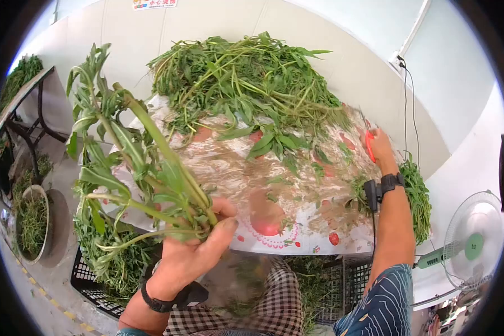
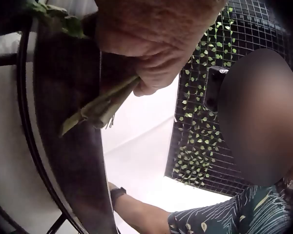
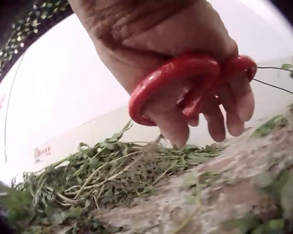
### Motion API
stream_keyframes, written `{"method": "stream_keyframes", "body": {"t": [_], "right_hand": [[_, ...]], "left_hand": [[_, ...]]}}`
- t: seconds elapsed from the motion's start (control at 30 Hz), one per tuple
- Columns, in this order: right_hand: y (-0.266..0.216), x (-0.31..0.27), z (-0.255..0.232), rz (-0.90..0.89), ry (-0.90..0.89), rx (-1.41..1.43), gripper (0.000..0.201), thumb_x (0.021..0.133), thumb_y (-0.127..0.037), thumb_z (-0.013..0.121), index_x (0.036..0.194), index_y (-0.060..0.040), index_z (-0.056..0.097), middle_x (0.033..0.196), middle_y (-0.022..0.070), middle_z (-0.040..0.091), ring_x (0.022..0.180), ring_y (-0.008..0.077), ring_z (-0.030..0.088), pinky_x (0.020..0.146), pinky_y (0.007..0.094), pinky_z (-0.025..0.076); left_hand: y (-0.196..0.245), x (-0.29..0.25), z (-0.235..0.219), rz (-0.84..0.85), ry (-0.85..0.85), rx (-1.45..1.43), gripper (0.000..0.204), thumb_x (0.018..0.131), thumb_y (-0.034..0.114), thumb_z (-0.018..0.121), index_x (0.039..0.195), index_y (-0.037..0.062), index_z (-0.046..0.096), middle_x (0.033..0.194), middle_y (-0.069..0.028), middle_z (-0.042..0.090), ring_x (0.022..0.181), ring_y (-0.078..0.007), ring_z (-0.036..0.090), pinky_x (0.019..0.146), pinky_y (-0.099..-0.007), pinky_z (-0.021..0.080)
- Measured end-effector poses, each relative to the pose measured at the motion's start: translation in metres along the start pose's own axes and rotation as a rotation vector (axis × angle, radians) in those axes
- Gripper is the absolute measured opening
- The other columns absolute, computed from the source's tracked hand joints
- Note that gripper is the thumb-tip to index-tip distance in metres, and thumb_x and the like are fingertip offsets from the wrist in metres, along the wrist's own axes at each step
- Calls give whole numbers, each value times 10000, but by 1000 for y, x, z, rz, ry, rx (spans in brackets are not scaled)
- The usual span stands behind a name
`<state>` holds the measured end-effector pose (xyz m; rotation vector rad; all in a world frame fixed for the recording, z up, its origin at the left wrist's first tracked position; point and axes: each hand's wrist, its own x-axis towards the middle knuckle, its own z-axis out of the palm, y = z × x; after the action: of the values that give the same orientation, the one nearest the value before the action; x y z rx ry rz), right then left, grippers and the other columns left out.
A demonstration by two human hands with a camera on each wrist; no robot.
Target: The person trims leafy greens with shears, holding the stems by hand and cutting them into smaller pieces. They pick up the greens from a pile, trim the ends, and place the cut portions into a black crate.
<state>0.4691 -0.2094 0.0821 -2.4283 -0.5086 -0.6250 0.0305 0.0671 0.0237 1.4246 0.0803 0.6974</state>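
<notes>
In the head view my left hand (image 1: 199, 252) grips a bunch of leafy green stems (image 1: 131, 151) near its lower ends, held up at the left of the table. Cut stem ends (image 2: 100, 109) poke out below the left hand (image 2: 161, 39) in the left wrist view. My right hand (image 1: 382, 148) is over the table's right side with red-handled scissors (image 1: 369, 147). The right wrist view shows the right hand (image 3: 161, 53) with thumb and fingers through the red handle loops (image 3: 176, 73). A large heap of greens (image 1: 241, 78) lies at the table's back.
Loose leaves and wet dirt cover the patterned tablecloth (image 1: 252, 241). A black crate (image 1: 87, 280) with greens stands below left, another crate (image 1: 333, 285) under the front edge. More greens (image 1: 414, 196) hang at the right, beside a fan (image 1: 473, 246). A tub (image 1: 43, 241) sits far left.
</notes>
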Motion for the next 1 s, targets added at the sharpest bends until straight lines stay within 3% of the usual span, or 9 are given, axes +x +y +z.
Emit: {"method": "stream_keyframes", "body": {"t": [0.1, 0.2, 0.37, 0.47, 0.57, 0.73, 0.8, 0.87, 1.0], "right_hand": [[-85, -27, -8, 98, -237, 256, 214, 661, -179, 655, 754, -11, 560, 610, 60, 552, 495, 123, 490, 448, 272, 384], [-104, -20, -5, 40, -644, -331, 217, 673, -199, 627, 741, -7, 551, 581, 56, 540, 490, 134, 499, 448, 280, 388], [-45, -39, -34, -141, -476, -479, 221, 711, -226, 605, 715, -14, 543, 559, 51, 525, 467, 137, 506, 423, 290, 381], [-14, -64, -62, 419, -326, 25, 257, 748, -264, 599, 698, -19, 542, 555, 46, 515, 461, 132, 490, 425, 288, 379], [0, -50, -67, 188, -140, 7, 271, 778, -272, 589, 693, -18, 543, 556, 37, 507, 452, 124, 465, 424, 276, 368], [-112, -21, 0, 22, -292, 234, 190, 773, -190, 569, 729, -8, 537, 568, 25, 517, 477, 97, 464, 438, 257, 368], [-109, 22, 56, -135, -254, 1, 169, 777, -172, 562, 813, -10, 531, 593, 26, 541, 487, 97, 491, 440, 250, 381], [-158, 7, 76, -65, -344, 149, 228, 782, -207, 567, 879, -6, 520, 654, 83, 592, 552, 185, 568, 512, 309, 445], [-187, 2, 114, -127, -141, -260, 298, 815, -295, 533, 928, -19, 549, 880, 212, 618, 848, 380, 598, 731, 446, 472]], "left_hand": [[0, -2, 4, 5, 26, -21, 129, 810, 18, 583, 937, -3, 569, 778, -1, 570, 691, -52, 506, 589, -213, 420], [1, -1, -3, 30, 8, 31, 130, 797, 11, 592, 924, 0, 570, 776, -3, 572, 686, -61, 515, 593, -221, 424], [-11, 0, -9, 237, -19, 178, 148, 777, 23, 611, 921, 16, 577, 777, -26, 586, 686, -101, 550, 606, -237, 434], [-6, -1, -12, 124, -73, 135, 167, 798, 70, 606, 948, 8, 567, 826, -38, 573, 717, -95, 527, 613, -239, 439], [-9, -4, -8, 94, -49, 70, 163, 797, 64, 604, 945, 8, 566, 829, -38, 573, 707, -91, 525, 607, -236, 438], [-3, -4, -8, 61, -47, 87, 153, 788, 51, 602, 932, 13, 568, 814, -28, 578, 717, -89, 534, 616, -241, 438], [-1, -4, -6, 67, -20, 85, 140, 774, 37, 609, 910, 26, 575, 784, -9, 585, 719, -82, 554, 620, -231, 436], [1, -4, -7, 49, -39, 108, 146, 775, 43, 613, 914, 16, 579, 804, -30, 584, 720, -94, 543, 619, -244, 439], [5, 0, -11, 28, -100, 178, 159, 775, 50, 618, 923, 5, 583, 824, -52, 584, 718, -108, 536, 621, -257, 444]]}}
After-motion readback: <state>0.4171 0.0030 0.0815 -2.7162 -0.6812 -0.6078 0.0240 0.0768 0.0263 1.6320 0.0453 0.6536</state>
